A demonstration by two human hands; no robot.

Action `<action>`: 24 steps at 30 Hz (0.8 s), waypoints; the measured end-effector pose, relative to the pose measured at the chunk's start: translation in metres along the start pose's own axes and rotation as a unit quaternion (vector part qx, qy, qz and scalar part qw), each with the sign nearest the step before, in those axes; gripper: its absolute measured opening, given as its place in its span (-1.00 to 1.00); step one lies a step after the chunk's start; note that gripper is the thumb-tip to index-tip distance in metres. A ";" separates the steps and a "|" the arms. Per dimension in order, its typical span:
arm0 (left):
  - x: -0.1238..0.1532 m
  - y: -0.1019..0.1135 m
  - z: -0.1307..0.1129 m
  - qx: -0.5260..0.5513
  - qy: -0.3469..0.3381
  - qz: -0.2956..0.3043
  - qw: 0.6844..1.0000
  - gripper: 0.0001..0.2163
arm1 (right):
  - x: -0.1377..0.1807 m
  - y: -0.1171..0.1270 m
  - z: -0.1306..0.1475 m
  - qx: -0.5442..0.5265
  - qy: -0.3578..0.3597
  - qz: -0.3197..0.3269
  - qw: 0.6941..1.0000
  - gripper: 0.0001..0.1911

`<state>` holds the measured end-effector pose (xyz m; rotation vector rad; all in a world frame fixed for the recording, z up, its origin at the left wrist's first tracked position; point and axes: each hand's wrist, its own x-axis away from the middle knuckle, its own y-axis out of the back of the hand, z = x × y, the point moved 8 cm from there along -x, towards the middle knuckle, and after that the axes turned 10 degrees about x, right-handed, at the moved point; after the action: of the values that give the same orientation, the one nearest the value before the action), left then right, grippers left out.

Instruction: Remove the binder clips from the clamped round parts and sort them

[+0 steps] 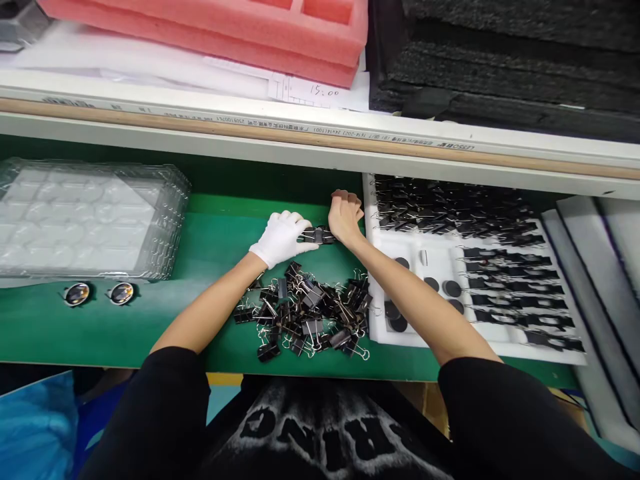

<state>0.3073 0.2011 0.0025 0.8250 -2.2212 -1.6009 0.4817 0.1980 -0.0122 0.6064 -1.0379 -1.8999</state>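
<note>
Two hands meet over the green table around a small row of black binder clips (319, 235) with silver wire handles. My left hand (281, 239), in a white glove, pinches the left end between thumb and fingers. Bare and bent at the wrist, my right hand (345, 217) is closed at the right end; its thumb is hidden. Just below lies a loose pile of black binder clips (313, 293), handles pointing every way. To the right, a white foam tray (420, 237) carries rows of clips (517, 287) and several dark round discs (452, 289).
Stacked clear plastic trays (173, 227) stand at the left, with two round tinted-lens pieces (121, 293) before them. A white shelf edge (300, 143) crosses above, bearing pink foam (240, 40) and black foam (500, 60). Grey-white panels (600, 300) lean at far right.
</note>
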 end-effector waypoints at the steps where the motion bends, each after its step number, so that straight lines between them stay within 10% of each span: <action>1: 0.000 0.001 0.000 0.000 0.001 -0.002 1.000 -0.44 | -0.001 0.000 0.000 -0.005 -0.003 -0.001 1.000 -0.51; 5: 0.000 0.007 0.001 0.018 0.004 -0.013 1.000 -0.47 | 0.000 0.015 0.009 -0.043 0.025 0.006 0.999 -0.46; 12: 0.006 0.024 0.020 0.280 0.077 -0.045 0.956 -0.55 | 0.054 0.048 0.056 -0.056 0.387 0.148 0.909 -0.59; 19: 0.016 0.023 0.020 0.346 0.093 -0.080 0.930 -0.53 | 0.057 0.027 0.029 -0.143 0.190 0.192 0.952 -0.66; 24: 0.017 0.023 0.013 0.326 0.063 -0.054 0.942 -0.58 | 0.070 0.025 0.028 -0.151 0.182 0.202 0.951 -0.73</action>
<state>0.2806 0.2063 0.0179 1.1870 -2.6688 -0.7923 0.4377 0.1427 0.0233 0.4961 -0.5654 -1.4746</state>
